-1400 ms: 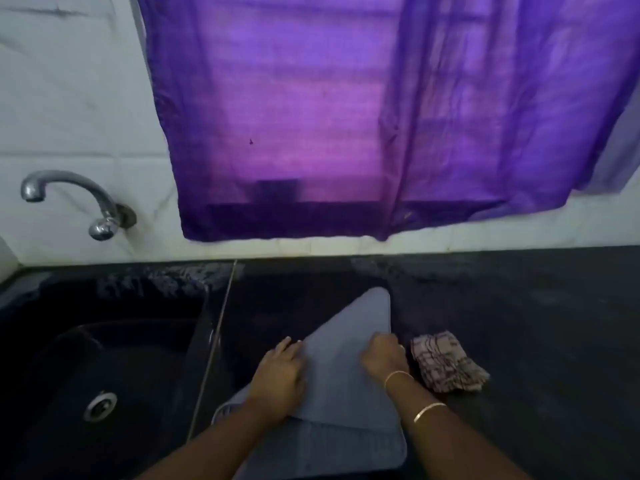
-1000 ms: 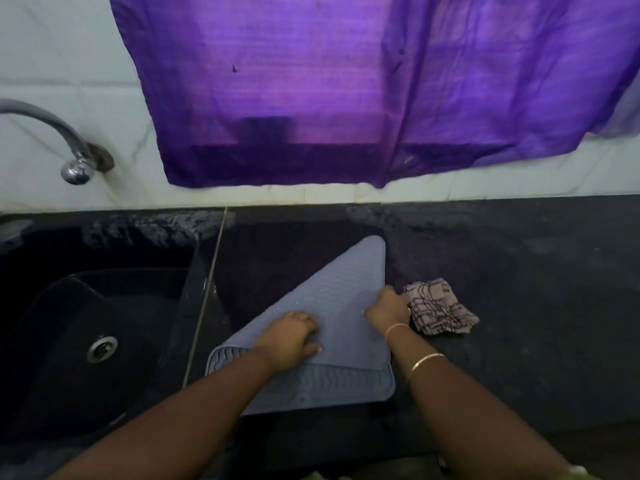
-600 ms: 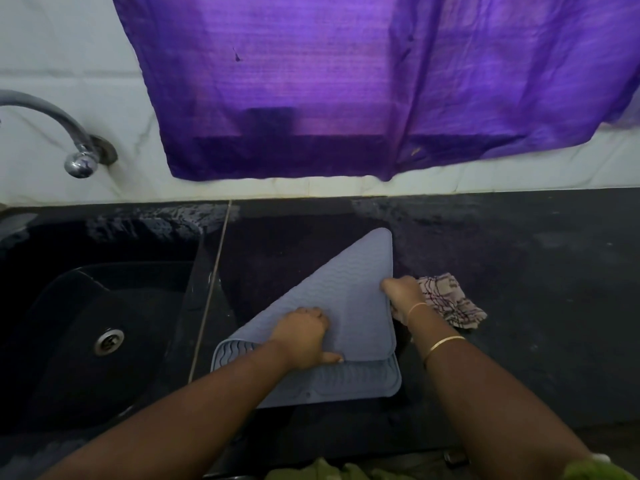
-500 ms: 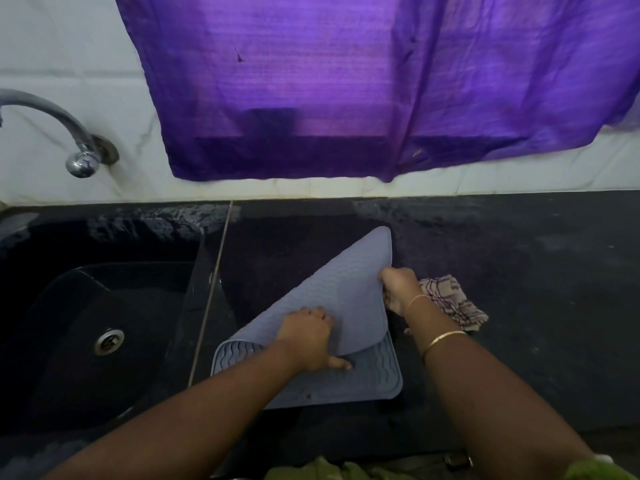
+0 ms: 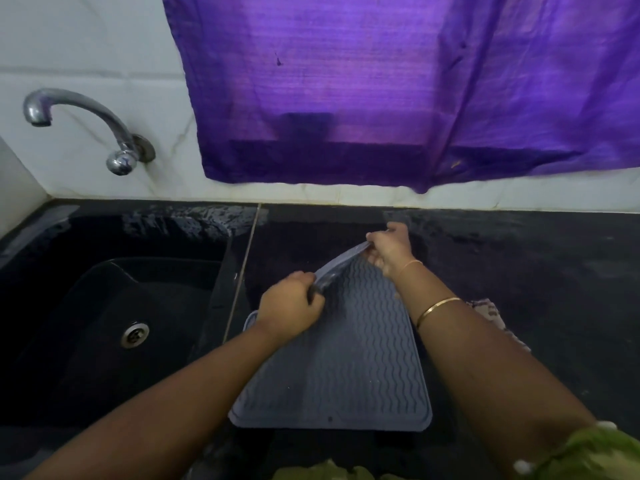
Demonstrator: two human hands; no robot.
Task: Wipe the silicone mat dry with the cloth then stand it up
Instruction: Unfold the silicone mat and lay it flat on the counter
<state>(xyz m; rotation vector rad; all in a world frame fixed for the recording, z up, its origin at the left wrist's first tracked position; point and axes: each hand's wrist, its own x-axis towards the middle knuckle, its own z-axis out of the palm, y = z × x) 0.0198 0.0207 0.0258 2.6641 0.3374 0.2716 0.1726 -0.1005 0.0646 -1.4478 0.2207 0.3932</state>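
A chrome tap [image 5: 83, 123] overhangs the black sink [image 5: 104, 306]; a purple curtain [image 5: 398, 88] hangs behind the counter [image 5: 536, 271].

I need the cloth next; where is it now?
The cloth lies on the black counter, right of the mat, mostly hidden behind the right forearm.

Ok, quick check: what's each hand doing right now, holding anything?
Left hand: closed, gripping the far edge of the silicone mat.
Right hand: closed, pinching the mat's far corner, lifted off the counter.
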